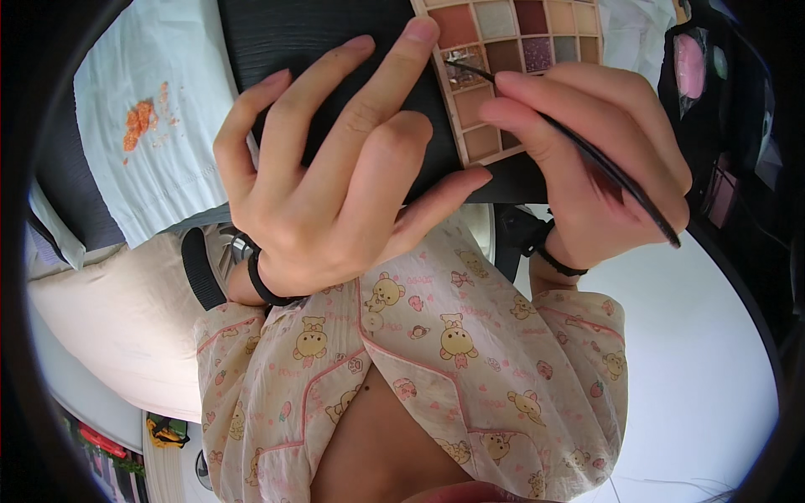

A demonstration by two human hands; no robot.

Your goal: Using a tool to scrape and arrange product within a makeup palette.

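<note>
An eyeshadow palette (504, 56) with square pans of brown, red, purple and glittery shades lies on the black table at the top. My right hand (604, 138) grips a slim black pointed tool (604, 160) like a pen. Its tip is in a silver-brown glitter pan (464, 66), whose surface looks broken up. My left hand (333, 170) hovers over the table with fingers spread and index bent. Its middle fingertip meets the palette's left edge, and its thumb is by the lower corner. Nothing shows in its grasp.
At the left, a white tissue (163, 188) carries orange glittery crumbs (138, 126). Another white tissue (635, 38) lies behind the palette. A pink wrapped item (690, 66) is at the far right. A cream cushion (119, 320) sits below the table's edge.
</note>
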